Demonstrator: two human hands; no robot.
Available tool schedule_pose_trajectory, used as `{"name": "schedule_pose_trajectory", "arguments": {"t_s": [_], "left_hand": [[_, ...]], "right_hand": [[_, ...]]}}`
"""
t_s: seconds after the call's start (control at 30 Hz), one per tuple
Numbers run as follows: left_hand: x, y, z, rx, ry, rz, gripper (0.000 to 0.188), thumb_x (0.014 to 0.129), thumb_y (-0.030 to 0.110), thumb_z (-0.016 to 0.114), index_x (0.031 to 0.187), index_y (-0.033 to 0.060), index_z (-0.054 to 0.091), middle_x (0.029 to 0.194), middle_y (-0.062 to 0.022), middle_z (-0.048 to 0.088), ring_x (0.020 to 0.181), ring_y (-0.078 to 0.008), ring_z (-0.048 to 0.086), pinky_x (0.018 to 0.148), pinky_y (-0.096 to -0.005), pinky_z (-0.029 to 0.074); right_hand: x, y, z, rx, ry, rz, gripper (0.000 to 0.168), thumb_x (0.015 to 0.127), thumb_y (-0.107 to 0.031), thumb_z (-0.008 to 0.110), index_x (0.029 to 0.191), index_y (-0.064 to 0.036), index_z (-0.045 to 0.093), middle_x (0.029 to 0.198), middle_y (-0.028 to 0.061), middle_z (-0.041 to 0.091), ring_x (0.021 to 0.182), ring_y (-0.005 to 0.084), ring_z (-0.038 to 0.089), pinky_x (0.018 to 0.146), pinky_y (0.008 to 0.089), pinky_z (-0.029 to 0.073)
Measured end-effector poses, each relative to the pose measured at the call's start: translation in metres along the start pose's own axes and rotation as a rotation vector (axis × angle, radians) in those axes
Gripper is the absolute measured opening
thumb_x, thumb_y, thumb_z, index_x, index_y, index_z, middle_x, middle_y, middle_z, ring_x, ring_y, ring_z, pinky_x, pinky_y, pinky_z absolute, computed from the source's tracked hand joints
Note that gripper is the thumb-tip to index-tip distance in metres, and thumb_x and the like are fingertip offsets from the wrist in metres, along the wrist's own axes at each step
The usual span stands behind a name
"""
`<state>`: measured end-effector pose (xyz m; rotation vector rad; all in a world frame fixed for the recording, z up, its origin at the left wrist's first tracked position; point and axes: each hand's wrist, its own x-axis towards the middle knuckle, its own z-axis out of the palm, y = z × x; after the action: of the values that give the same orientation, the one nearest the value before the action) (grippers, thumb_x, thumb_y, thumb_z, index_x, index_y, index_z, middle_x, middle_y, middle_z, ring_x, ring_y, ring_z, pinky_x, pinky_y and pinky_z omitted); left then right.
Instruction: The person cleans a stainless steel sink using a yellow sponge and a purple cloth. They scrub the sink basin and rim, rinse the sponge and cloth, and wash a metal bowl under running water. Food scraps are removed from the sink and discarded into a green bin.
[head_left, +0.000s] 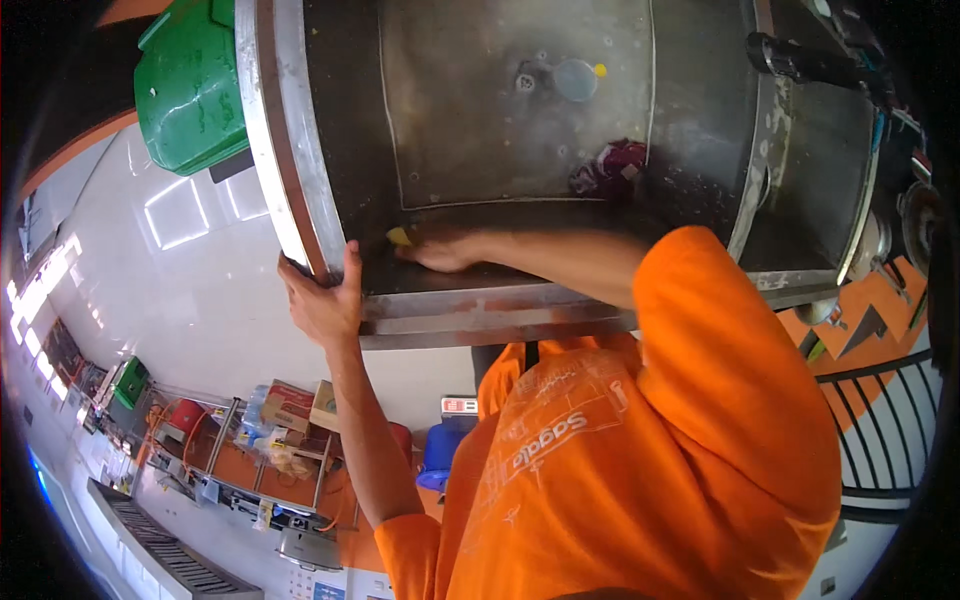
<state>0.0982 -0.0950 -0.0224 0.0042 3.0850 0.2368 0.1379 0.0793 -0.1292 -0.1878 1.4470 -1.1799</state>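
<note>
My left hand (326, 300) grips the corner of a stainless steel sink's rim (487, 315), thumb on the inner side and fingers around the outside. Inside the deep basin, my right hand (442, 251) presses a yellow sponge (399, 237) against the near wall, close to the left corner. Most of the sponge is hidden by the hand, which is slightly blurred. On the basin floor lie a round, pale translucent object (575, 80) and a small yellow piece (600, 70), beside the drain (525, 81). A crumpled dark red cloth or net (611, 169) rests near the right wall.
A green plastic bin (191, 97) stands left of the sink. A black pipe-like fitting (802, 61) reaches over the right rim, beside a second metal basin (810, 172). Behind me are a rack with cardboard boxes (289, 405), a blue tub (442, 454) and a black railing (881, 435).
</note>
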Motion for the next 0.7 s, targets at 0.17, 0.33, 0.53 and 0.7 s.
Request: {"name": "schedule_pose_trajectory", "arguments": {"t_s": [0.17,0.33,0.53,0.7], "left_hand": [[-0.01,-0.012,0.0,-0.005,-0.001,-0.003,0.096,0.07,0.066,0.077,0.131,-0.0013,0.046,0.109,-0.0248,0.065,0.1,-0.0448,0.064,0.082,-0.052,0.051],[-0.004,-0.006,-0.001,-0.033,-0.02,0.026,0.093,0.075,0.064,0.075,0.13,-0.004,0.045,0.111,-0.0291,0.063,0.103,-0.0487,0.062,0.084,-0.0526,0.049],[-0.002,-0.003,-0.001,-0.076,-0.059,-0.015,0.093,0.076,0.063,0.075,0.132,-0.0058,0.044,0.111,-0.0319,0.062,0.103,-0.0513,0.06,0.086,-0.0532,0.047],[-0.008,-0.007,-0.002,-0.016,-0.038,-0.006,0.093,0.076,0.062,0.076,0.132,-0.0058,0.044,0.11,-0.0324,0.062,0.103,-0.0516,0.06,0.086,-0.0528,0.047]], "right_hand": [[-0.065,0.123,0.027,0.073,0.174,-0.074,0.049,0.105,-0.044,0.039,0.129,-0.008,0.062,0.149,0.0214,0.04,0.133,0.0343,0.042,0.113,0.0428,0.03],[0.017,0.174,0.01,-0.253,0.494,0.087,0.032,0.096,-0.023,0.051,0.113,-0.002,0.068,0.113,0.027,0.063,0.104,0.0378,0.061,0.092,0.0475,0.045],[0.02,0.028,0.025,0.041,0.551,-0.504,0.018,0.088,-0.013,0.063,0.098,-0.001,0.073,0.1,0.0198,0.071,0.094,0.0343,0.069,0.083,0.042,0.052],[0.015,0.064,0.022,0.19,0.53,-0.477,0.02,0.084,-0.013,0.069,0.103,-0.008,0.075,0.101,0.0147,0.072,0.093,0.0297,0.07,0.083,0.0407,0.053]]}}
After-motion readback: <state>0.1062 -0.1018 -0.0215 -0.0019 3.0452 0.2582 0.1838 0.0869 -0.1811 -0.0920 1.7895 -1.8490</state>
